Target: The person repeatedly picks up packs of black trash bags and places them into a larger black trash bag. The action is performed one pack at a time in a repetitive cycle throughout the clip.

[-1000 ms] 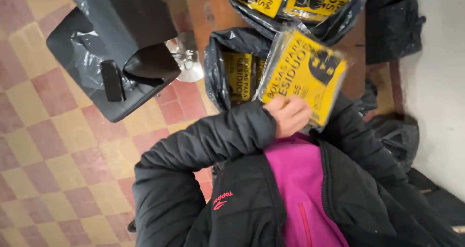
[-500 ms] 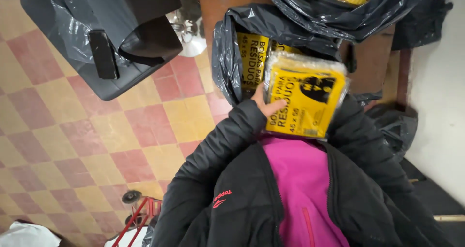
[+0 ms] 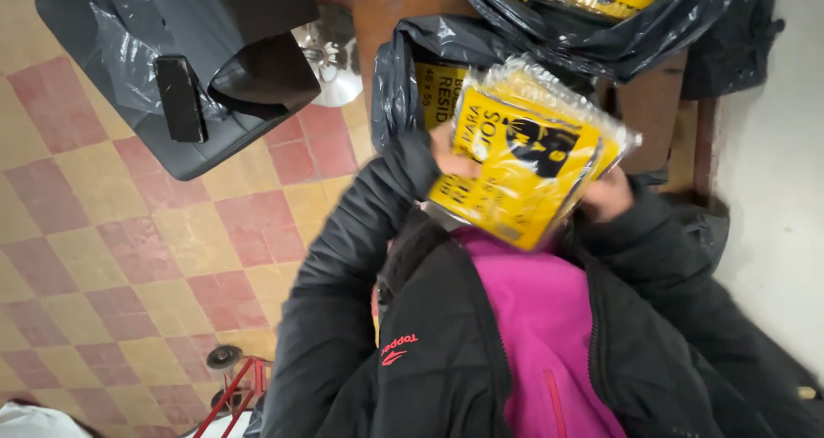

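Note:
I hold a stack of yellow plastic-wrapped packets (image 3: 528, 150) with black print up against my chest, tilted. My left hand (image 3: 448, 156) grips its left edge, mostly hidden behind the packets. My right hand (image 3: 606, 196) grips the right edge from behind. Both arms are in black puffy jacket sleeves over a pink top. Just beyond the stack, an open black plastic bag (image 3: 408, 69) holds more of the same yellow packets (image 3: 439, 90).
Another black bag (image 3: 601, 39) with yellow packets lies at the top. A black office chair (image 3: 184, 77) draped in black plastic stands at the upper left on the red and yellow checkered floor (image 3: 129, 258). A white wall (image 3: 772, 172) runs along the right. A red wheeled frame (image 3: 227, 382) shows at the bottom.
The stack of packets has come closer to my chest and tilted. My right hand now shows on its right edge. The view shifted slightly.

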